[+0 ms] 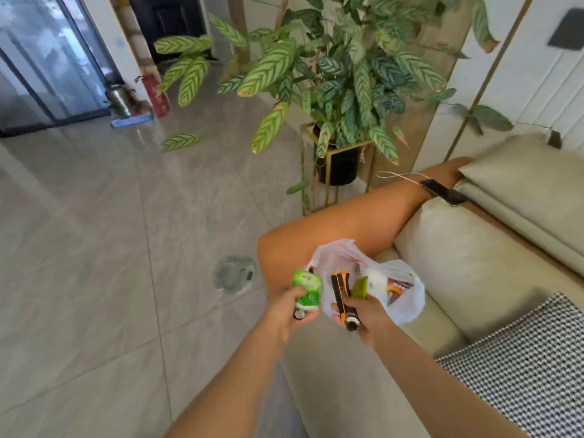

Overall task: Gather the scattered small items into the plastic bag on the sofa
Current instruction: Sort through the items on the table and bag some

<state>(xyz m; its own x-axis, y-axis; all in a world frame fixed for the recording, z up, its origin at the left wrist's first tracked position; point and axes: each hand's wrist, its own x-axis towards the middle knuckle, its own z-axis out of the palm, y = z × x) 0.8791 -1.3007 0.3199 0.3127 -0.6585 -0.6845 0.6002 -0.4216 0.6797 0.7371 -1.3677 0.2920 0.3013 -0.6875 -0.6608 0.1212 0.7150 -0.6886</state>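
White thin plastic bag (401,298): limp; grasp rim. Left hand (289,314) grips green soft packet (307,290); right hand (366,317) grips orange utility knife (340,294).

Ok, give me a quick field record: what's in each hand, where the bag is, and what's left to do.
left hand: grips a green packet, with a small dark item under it
right hand: grips an orange-black knife and a green piece
bag: white plastic, open on the sofa, just beyond both hands
in bag: some items already inside, unclear which
status: held items not yet in bag
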